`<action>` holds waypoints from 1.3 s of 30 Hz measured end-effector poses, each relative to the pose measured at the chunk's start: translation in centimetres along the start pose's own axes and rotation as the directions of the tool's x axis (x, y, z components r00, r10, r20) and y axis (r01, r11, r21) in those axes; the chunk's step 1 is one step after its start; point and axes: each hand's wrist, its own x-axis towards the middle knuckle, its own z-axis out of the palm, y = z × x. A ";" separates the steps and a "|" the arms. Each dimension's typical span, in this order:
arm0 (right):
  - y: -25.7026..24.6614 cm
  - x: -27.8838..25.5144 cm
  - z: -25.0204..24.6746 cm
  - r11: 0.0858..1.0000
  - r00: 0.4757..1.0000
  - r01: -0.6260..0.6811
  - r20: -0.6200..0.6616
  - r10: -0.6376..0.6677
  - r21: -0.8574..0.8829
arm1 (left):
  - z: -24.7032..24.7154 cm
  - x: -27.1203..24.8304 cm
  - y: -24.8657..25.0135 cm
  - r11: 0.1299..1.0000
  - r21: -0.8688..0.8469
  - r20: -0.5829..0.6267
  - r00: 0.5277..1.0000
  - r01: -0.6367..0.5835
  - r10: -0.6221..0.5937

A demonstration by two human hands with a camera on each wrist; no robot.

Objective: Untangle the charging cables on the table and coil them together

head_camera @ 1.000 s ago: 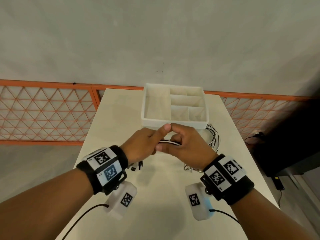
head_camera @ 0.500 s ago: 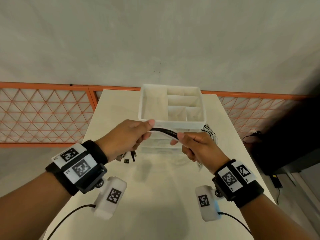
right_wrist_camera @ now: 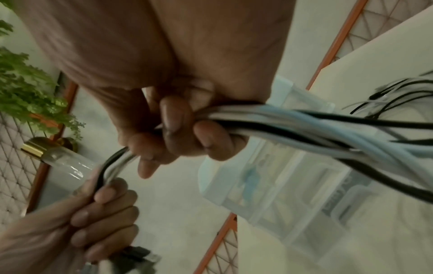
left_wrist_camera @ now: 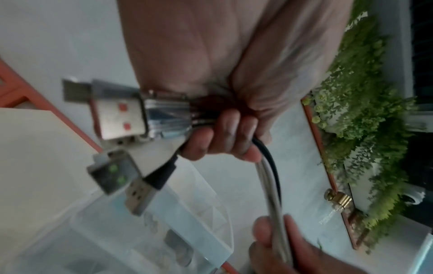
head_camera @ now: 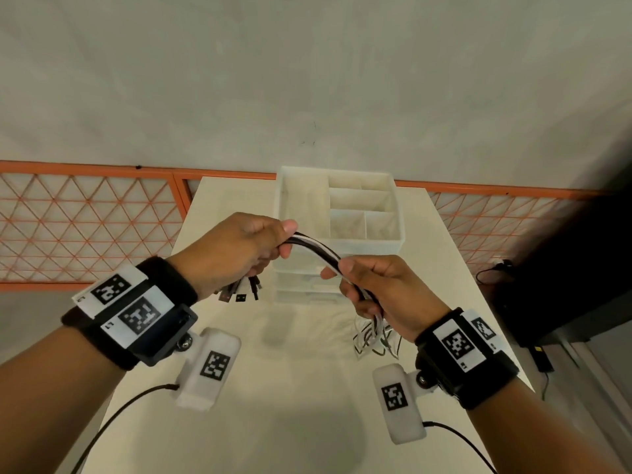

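Cables [head_camera: 316, 249] bundled, raised above table [head_camera: 273, 388] | left hand [head_camera: 232, 254] fingers gripping | right hand [head_camera: 386, 292] fingers gripping

White table [head_camera: 297, 422], drawer organizer [head_camera: 342, 268], cable ends [head_camera: 376, 340]

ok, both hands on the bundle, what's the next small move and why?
Probably slide the right hand further down the cable bundle while the left hand anchors the plug ends: the strands past the right hand still hang loose and crossed.

Organizer [head_camera: 337, 213] on table [head_camera: 273, 388], far end
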 end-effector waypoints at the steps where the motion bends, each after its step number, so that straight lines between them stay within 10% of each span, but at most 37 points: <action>1: 0.4 -0.1 -0.1 1.000 1.000 -0.005 -0.010 0.005 -0.021 | -0.2 0.1 -0.3 1.000 -0.024 -0.029 1.000 0.003 -0.004; 9: -1.9 0.7 3.6 0.949 0.909 0.312 -0.302 -0.289 0.032 | 3.1 0.6 -0.8 0.855 -0.510 -0.127 0.974 0.100 -0.190; 13: -2.3 1.6 6.4 0.836 0.842 0.441 -0.171 -0.512 -0.327 | 5.9 -0.8 0.7 0.914 -0.406 0.071 0.997 0.032 -0.004; 17: -0.7 1.6 6.4 0.631 0.822 0.466 0.041 -0.567 -0.620 | 5.8 -0.7 1.0 0.878 -0.475 -0.091 0.990 0.054 -0.110; 23: 0.8 0.0 5.5 0.680 0.792 0.516 -0.012 -0.610 -0.521 | 3.9 0.0 -0.6 0.872 -0.476 -0.114 0.976 0.110 -0.185; 26: 1.0 0.0 4.3 0.866 0.909 0.306 -0.150 -0.389 -0.395 | 3.1 0.4 -1.1 0.756 -0.652 -0.068 0.990 0.049 -0.123; 29: -0.7 0.3 3.2 0.898 0.912 0.254 -0.220 -0.346 -0.360 | 3.4 0.2 -1.7 0.895 -0.445 -0.060 0.996 0.028 -0.061; 35: -5.0 1.9 2.9 0.688 0.877 0.409 0.050 -0.478 -0.599 | 5.3 -0.4 -1.8 0.992 -0.128 0.126 0.992 0.006 0.010; 39: -4.5 2.2 3.3 0.868 0.885 0.316 -0.210 -0.415 -0.382 | 6.0 -0.6 -1.7 0.987 -0.164 0.154 0.988 0.001 0.024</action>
